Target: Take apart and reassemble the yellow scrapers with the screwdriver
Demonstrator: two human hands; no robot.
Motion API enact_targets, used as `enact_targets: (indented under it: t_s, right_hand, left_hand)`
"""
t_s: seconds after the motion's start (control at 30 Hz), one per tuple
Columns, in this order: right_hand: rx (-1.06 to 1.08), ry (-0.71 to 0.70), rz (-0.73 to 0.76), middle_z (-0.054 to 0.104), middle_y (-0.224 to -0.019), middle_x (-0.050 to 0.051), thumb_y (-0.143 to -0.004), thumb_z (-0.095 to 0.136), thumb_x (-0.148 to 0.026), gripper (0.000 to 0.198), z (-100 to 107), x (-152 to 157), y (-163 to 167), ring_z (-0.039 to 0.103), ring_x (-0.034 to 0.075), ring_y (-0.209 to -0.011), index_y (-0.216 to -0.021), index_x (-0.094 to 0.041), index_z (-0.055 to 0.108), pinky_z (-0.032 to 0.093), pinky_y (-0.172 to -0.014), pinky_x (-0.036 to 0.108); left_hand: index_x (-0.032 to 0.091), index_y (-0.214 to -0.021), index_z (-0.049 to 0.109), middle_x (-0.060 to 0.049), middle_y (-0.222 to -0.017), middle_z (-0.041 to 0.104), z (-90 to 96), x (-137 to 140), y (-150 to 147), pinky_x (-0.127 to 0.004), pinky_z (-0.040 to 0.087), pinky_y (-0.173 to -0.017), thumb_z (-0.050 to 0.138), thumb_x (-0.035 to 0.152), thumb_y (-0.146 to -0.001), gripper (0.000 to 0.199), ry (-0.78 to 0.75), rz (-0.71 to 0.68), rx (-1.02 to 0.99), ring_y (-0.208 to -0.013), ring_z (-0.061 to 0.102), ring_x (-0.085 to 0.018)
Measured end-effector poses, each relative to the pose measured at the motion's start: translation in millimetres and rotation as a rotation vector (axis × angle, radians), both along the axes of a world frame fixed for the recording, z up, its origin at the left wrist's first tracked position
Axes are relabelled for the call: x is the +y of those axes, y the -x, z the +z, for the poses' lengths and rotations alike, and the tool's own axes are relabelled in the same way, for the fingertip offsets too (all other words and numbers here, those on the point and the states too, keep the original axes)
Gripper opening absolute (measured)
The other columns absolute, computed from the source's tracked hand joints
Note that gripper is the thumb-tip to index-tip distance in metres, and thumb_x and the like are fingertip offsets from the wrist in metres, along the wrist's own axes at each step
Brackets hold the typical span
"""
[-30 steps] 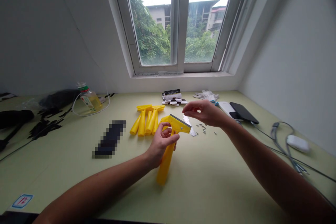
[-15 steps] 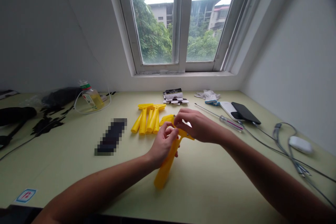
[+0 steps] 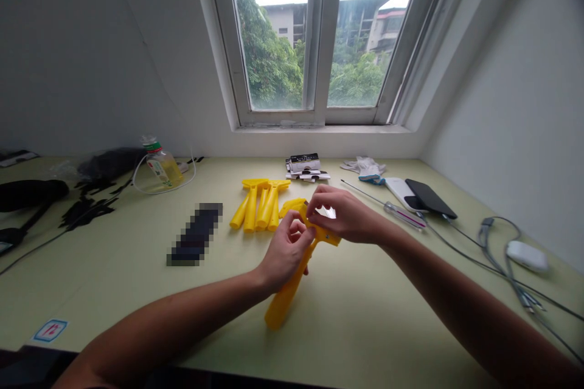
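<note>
A yellow plastic scraper (image 3: 286, 304) is held at a tilt over the desk, its handle pointing down toward me and its wide head at the top. My left hand (image 3: 287, 249) is wrapped round the upper handle, with the thumb near the head. At the head, my right hand (image 3: 344, 213) is closed in a pinch. A thin shiny blade (image 3: 327, 213) shows between its thumb and fingers; its edges are partly hidden. A small screw (image 3: 326, 236) sits in the head near the right thumb. Just beyond lie several similar yellow scrapers (image 3: 262, 206), side by side.
Small boxes (image 3: 305, 163) stand at the back near gloves (image 3: 365, 167). A screwdriver (image 3: 404, 216), a black phone-like slab (image 3: 430, 197), cables (image 3: 506, 267) and a white case (image 3: 527, 255) lie right. Left are a blurred dark rectangle (image 3: 196, 234) and a yellow-liquid bottle (image 3: 164, 167).
The view has shifted slightly, so the desk things sit a little farther right. Both hands keep their hold at the scraper head; the right fingers have shifted slightly, and the screw shows more clearly.
</note>
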State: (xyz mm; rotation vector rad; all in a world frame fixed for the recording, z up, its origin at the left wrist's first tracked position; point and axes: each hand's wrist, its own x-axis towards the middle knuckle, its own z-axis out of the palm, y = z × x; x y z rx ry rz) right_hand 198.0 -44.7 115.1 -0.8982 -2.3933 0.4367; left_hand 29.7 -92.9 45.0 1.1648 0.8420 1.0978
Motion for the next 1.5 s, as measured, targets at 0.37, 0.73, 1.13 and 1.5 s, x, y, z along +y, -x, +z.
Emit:
enact_targets:
  t_s: [0.37,0.73,1.13,1.5]
  right_hand:
    - [0.226,0.454,0.133,0.060,-0.084,0.000,-0.081,0.064,-0.026,0.035,-6.5,3.5,2.7,0.057,0.013,-0.074,-0.112,-0.019,0.050,0.046,-0.065,0.026]
    - [0.350,0.684,0.247,0.067,-0.092,0.006,-0.083,0.065,-0.039,0.037,-15.5,15.4,2.5,0.063,0.017,-0.084,-0.110,-0.014,0.058,0.050,-0.075,0.031]
    - [-0.562,0.406,-0.355,0.072,-0.096,0.009,-0.077,0.061,-0.025,0.022,-34.4,75.8,-94.0,0.066,0.021,-0.081,-0.096,-0.019,0.073,0.046,-0.067,0.029]
    - [-0.657,0.344,-0.400,0.072,-0.089,0.010,-0.072,0.061,-0.022,0.018,-67.2,86.5,-85.0,0.065,0.023,-0.079,-0.087,-0.018,0.070,0.043,-0.063,0.029]
  left_hand:
    - [0.024,-0.095,0.043,0.004,-0.082,0.052,4.8,-2.2,2.2,-0.017,0.047,-0.037,0.060,0.049,-0.086,0.032,-0.072,-0.055,0.053,-0.057,0.050,-0.008]
    - [0.024,-0.098,0.046,0.002,-0.082,0.054,3.4,5.8,3.2,-0.020,0.048,-0.038,0.063,0.055,-0.082,0.039,-0.033,-0.035,0.077,-0.055,0.053,-0.009]
    - [0.025,-0.096,0.040,0.004,-0.077,0.050,11.9,19.9,9.2,-0.021,0.043,-0.036,0.055,0.059,-0.084,0.038,0.193,-0.066,0.031,-0.044,0.057,-0.011]
    - [0.024,-0.093,0.040,0.005,-0.073,0.050,12.4,20.6,12.2,-0.020,0.042,-0.033,0.057,0.056,-0.082,0.037,0.208,-0.114,-0.029,-0.040,0.057,-0.012]
